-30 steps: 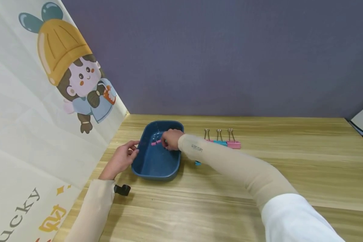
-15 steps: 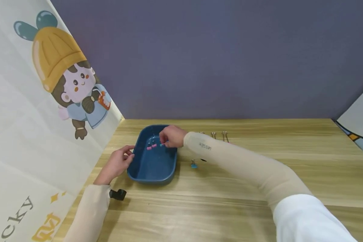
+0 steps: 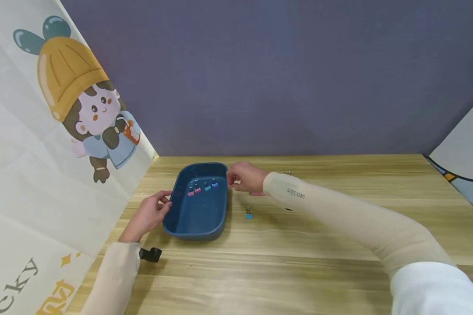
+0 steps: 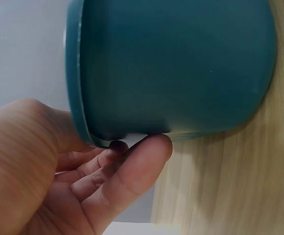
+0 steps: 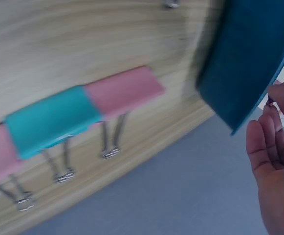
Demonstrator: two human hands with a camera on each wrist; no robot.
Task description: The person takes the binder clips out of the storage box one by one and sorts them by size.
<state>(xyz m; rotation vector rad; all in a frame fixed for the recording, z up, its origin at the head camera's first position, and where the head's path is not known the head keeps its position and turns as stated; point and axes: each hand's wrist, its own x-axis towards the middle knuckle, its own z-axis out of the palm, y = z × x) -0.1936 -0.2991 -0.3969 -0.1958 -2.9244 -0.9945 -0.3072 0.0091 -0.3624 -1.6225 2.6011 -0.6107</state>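
Note:
A dark blue plastic tray (image 3: 199,218) stands on the table with small pink (image 3: 194,192), teal (image 3: 207,188) and blue (image 3: 214,185) binder clips inside. My left hand (image 3: 146,215) holds its left side, the thumb (image 4: 151,152) against the outer wall and the other fingers bent near the rim. My right hand (image 3: 247,176) is at the tray's right rim and pinches a small pink binder clip (image 3: 230,185), mostly hidden by the fingers. Large binder clips, pink (image 5: 124,90) and teal (image 5: 54,120), lie in a row beside it, largely hidden by the right forearm in the head view.
A small light blue binder clip (image 3: 248,214) lies on the wooden table (image 3: 260,271), right of the tray. A dark bit (image 3: 289,209) shows beneath the right sleeve. A grey-purple panel (image 3: 260,78) rises behind; a printed white sheet (image 3: 23,175) hangs at the left.
My right hand has moved right, from inside the tray to its right rim, with the small pink clip in its fingers. Teal and blue clips in the tray are uncovered. The left hand stays at the tray.

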